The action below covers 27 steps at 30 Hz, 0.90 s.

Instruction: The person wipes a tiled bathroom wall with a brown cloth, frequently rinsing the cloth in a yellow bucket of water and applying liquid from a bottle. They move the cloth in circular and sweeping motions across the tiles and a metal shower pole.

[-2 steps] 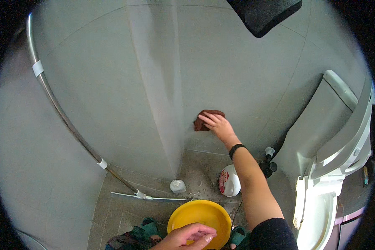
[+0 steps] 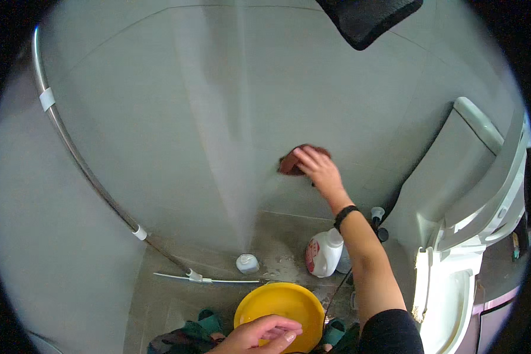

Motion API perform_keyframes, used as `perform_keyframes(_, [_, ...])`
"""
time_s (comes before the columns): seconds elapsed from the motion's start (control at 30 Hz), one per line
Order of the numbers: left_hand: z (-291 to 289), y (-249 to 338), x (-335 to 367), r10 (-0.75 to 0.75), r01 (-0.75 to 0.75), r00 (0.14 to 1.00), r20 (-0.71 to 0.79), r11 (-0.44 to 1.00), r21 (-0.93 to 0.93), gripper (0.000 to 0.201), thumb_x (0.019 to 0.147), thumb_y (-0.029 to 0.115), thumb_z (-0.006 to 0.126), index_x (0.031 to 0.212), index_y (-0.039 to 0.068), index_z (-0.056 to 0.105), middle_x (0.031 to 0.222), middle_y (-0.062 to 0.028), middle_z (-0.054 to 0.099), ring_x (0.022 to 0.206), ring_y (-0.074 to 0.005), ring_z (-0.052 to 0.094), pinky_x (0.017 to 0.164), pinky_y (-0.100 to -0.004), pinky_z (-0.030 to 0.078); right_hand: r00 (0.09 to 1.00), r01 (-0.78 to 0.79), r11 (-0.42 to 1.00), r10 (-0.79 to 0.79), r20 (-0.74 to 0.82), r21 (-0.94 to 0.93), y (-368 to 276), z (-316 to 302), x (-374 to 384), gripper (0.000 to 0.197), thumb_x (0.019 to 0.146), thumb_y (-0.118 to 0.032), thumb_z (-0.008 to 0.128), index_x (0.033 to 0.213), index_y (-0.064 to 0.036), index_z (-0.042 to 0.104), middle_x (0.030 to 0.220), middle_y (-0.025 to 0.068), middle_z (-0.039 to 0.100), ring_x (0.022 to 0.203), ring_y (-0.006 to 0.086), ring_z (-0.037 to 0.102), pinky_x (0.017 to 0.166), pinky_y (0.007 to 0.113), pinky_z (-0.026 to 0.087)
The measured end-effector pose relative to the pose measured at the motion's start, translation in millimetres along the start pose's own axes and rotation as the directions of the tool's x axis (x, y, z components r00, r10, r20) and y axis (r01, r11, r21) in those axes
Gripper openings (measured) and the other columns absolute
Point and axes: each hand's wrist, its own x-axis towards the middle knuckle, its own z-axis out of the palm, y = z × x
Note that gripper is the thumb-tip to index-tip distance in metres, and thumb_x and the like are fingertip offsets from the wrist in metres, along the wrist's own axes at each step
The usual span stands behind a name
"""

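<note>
My right hand (image 2: 320, 169), with a dark band on its wrist, presses a reddish-brown cloth (image 2: 290, 164) against the grey tiled wall (image 2: 312, 100). Its fingers lie over the cloth, and part of the cloth is hidden under them. My left hand (image 2: 266, 335) is held above a yellow basin (image 2: 248, 301) at the lower middle. Its fingers are loosely bent with the thumb apart, and nothing shows in it. Below my right forearm, a white bottle with a red label (image 2: 324, 253) stands on the floor.
A white toilet (image 2: 454, 295) with its lid raised takes up the right side. A small whitish container (image 2: 248, 264) sits on the wet floor near the wall corner. From the upper left, a metal pipe (image 2: 94, 171) curves down. A dark padded object (image 2: 371, 20) juts in at the top.
My right hand has slid the cloth to the right and slightly up along the wall. The left hand stays over the basin. The whole view has shifted a little.
</note>
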Motion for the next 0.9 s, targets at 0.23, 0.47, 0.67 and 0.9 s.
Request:
perform_keyframes(0.23, [22,12,21,-0.023,0.022,1.000,0.009,0.999,0.037,0.031,0.140,0.020,0.074,0.163,0.001,0.082,0.152,-0.0094,0.089,0.142,-0.0191,0.085,0.126,-0.0372,0.065,0.796,-0.588,0.808,0.572,-0.199,-0.025,177,-5,-98,0.069,0.129,-0.028,0.064,0.191,0.0023,0.059,0.206,0.0476,0.033,0.190,0.0724,0.031,0.155,0.081,0.029])
perform_keyframes(0.47, [49,12,0,0.126,-0.131,0.988,0.095,0.990,0.059,0.030,0.140,0.019,0.074,0.163,0.001,0.082,0.152,-0.0095,0.089,0.142,-0.0190,0.085,0.126,-0.0371,0.066,0.328,-0.929,0.361,0.905,-0.272,0.082,333,-64,-111,0.077,0.128,-0.027,0.067,0.196,0.0050,0.050,0.207,0.0534,0.028,0.191,0.0783,0.025,0.157,0.085,0.022])
perform_keyframes(0.67, [84,31,-13,0.041,-0.039,0.999,-0.019,0.995,0.087,0.030,0.140,0.019,0.074,0.163,0.001,0.082,0.153,-0.0095,0.089,0.142,-0.0189,0.085,0.126,-0.0369,0.066,0.680,-0.562,0.760,0.649,-0.341,0.325,89,-150,58,0.079,0.111,-0.024,0.090,0.183,-0.0004,0.065,0.208,0.0493,0.029,0.192,0.0790,0.021,0.157,0.090,0.018])
perform_keyframes(0.9, [120,54,-8,0.111,-0.113,0.994,0.024,0.987,0.115,0.030,0.139,0.018,0.075,0.163,0.001,0.081,0.153,-0.0096,0.089,0.142,-0.0188,0.085,0.125,-0.0368,0.066,0.895,0.007,1.000,-0.017,-0.446,-0.024,148,-295,105,0.055,0.108,-0.010,0.084,0.161,-0.0215,0.092,0.213,0.0117,0.044,0.196,0.0484,0.039,0.155,0.064,0.045])
